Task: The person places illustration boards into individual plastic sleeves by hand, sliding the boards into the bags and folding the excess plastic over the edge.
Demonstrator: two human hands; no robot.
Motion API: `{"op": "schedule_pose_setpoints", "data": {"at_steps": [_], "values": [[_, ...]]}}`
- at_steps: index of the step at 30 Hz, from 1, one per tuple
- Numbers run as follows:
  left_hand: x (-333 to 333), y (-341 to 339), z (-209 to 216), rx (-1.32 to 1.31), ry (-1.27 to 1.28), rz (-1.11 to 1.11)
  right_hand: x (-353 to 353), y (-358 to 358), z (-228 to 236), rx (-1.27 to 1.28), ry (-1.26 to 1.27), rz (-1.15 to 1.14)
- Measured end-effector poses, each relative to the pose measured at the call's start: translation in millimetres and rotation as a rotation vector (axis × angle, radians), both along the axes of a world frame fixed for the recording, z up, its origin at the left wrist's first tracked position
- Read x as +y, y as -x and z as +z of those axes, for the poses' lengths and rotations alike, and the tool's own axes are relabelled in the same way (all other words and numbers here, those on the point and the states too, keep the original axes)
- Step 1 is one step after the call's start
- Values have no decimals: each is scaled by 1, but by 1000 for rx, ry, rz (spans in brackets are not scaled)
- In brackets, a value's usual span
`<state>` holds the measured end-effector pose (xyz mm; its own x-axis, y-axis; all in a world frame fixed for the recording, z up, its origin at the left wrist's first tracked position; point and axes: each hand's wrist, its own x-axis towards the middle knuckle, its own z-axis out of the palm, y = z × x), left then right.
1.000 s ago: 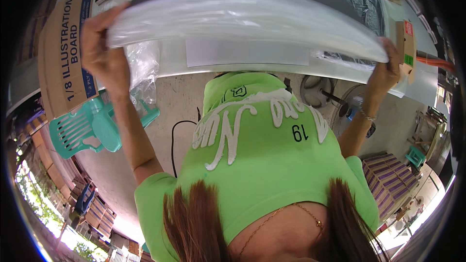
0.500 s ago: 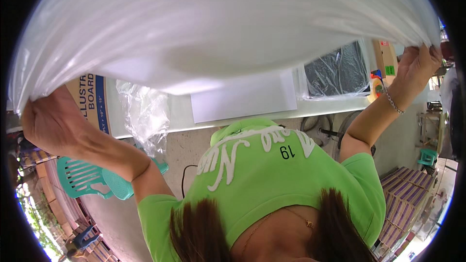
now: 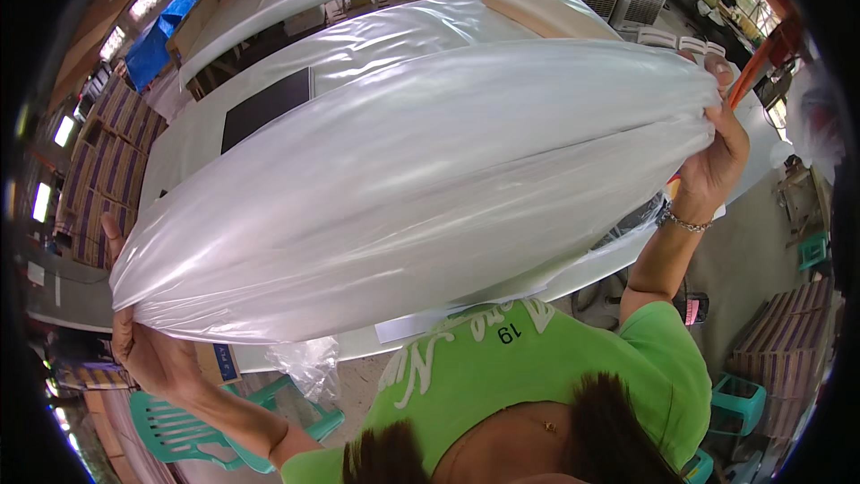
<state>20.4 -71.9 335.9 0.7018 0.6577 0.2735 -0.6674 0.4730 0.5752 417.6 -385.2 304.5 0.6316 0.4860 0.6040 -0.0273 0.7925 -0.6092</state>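
Hands, left hand (image 3: 148, 354) and right hand (image 3: 717, 157), are gripping closed the ends of a billowing clear plastic bag (image 3: 421, 188), fully spread but not yet laid on the white table (image 3: 269, 81).

**Sheet billows and the view swings up**

The large translucent white plastic sheet (image 3: 421, 188), a thin flat band a second ago, now balloons into a long puffed shape between the hands. The left hand (image 3: 148, 341) sits lower and further out than before; the right hand (image 3: 717, 152) is raised higher. The long white table (image 3: 193, 139), earlier hidden, now shows beyond it
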Motion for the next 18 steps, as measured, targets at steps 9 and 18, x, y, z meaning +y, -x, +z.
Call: {"op": "schedule_pose_setpoints", "data": {"at_steps": [9, 18], "values": [[32, -3, -71, 110, 235, -45, 28, -6, -20, 287, -21, 243], [42, -15, -63, 34, 47, -238, 25, -10, -17, 376, -9, 392]]}}
